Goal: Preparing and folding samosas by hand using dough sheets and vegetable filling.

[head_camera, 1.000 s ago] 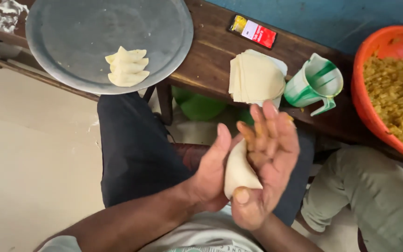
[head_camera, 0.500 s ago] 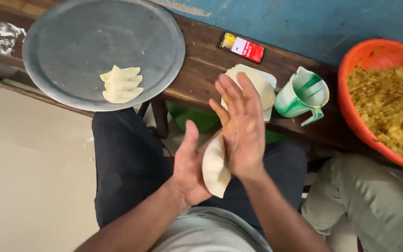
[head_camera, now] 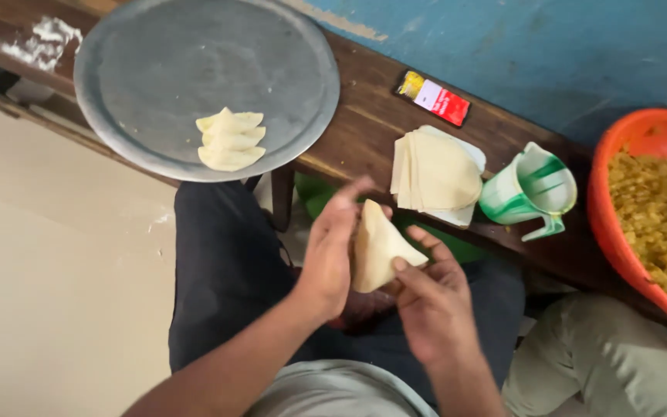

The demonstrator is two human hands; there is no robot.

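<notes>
A pale, triangular folded dough parcel (head_camera: 376,247) is held over my lap between both hands. My left hand (head_camera: 330,251) cups its left side, fingers curled over the top edge. Its lower right corner is pinched by my right hand (head_camera: 430,297), thumb on the face of the parcel. A stack of thin dough sheets (head_camera: 435,171) lies on the wooden bench (head_camera: 364,123) just beyond my hands. Three folded parcels (head_camera: 231,139) rest on a round grey metal tray (head_camera: 156,69) at the left.
An orange basin (head_camera: 607,208) of yellowish crumbly filling (head_camera: 665,224) stands at the right. A green-and-white plastic jug (head_camera: 530,189) sits beside the dough sheets. A small red and yellow packet (head_camera: 434,98) lies near the blue wall. Another person's knee (head_camera: 619,355) is at the lower right.
My right hand was pressed flat against the parcel, palm to palm with the left; it has dropped to pinch the lower corner. The parcel now shows as a triangle.
</notes>
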